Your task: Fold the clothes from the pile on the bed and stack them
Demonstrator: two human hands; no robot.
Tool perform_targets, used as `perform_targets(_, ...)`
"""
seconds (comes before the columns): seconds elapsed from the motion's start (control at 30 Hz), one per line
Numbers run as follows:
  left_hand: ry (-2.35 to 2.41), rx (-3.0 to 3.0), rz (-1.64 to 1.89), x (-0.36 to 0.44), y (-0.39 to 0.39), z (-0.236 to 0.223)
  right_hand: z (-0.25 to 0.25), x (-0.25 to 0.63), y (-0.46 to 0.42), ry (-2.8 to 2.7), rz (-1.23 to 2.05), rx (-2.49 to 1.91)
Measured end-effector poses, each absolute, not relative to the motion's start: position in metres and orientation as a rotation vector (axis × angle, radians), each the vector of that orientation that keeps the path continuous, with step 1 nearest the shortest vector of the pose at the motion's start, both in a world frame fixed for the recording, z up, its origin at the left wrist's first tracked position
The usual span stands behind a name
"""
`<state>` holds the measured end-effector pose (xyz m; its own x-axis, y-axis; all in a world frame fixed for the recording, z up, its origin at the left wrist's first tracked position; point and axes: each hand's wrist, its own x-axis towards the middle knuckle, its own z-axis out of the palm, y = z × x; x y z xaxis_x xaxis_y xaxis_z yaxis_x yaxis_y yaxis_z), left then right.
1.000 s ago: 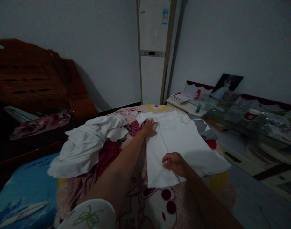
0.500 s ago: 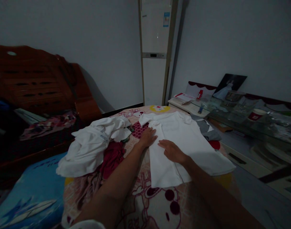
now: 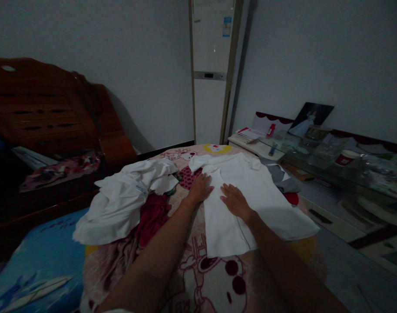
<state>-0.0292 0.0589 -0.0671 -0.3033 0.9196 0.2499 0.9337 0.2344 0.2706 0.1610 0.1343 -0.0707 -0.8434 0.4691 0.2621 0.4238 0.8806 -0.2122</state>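
Pink patterned cover (image 3: 218, 282) lies under the white shirt (image 3: 270, 200), spread out beside crumpled white clothes (image 3: 115, 208). The right hand (image 3: 234, 201) has flattened on the shirt, fingers slightly spread; the left hand (image 3: 200, 189) rests at its left edge, fingers spread. Neither grip visibly pinches fabric; both touch it.

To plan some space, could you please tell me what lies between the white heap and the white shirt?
The head view shows a dotted cloth, dark red cloth, some patterned cover, and the left forearm crossing over.
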Motion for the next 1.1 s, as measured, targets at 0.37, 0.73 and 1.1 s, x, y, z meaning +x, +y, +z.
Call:
perform_targets(0.37,-2.293,-2.222,-0.342,0.019,0.06,-0.057,-0.041,0.224,0.179,-2.373,0.257,-1.044)
perform_targets(0.73,-2.341,-2.22,-0.349,0.023,0.061,-0.056,-0.035,0.316,0.221,-2.329,0.023,-1.864)
perform_targets(1.1,-2.311,-2.236,-0.308,0.029,0.062,-0.058,-0.02,0.327,0.241,-2.594,0.089,-1.801)
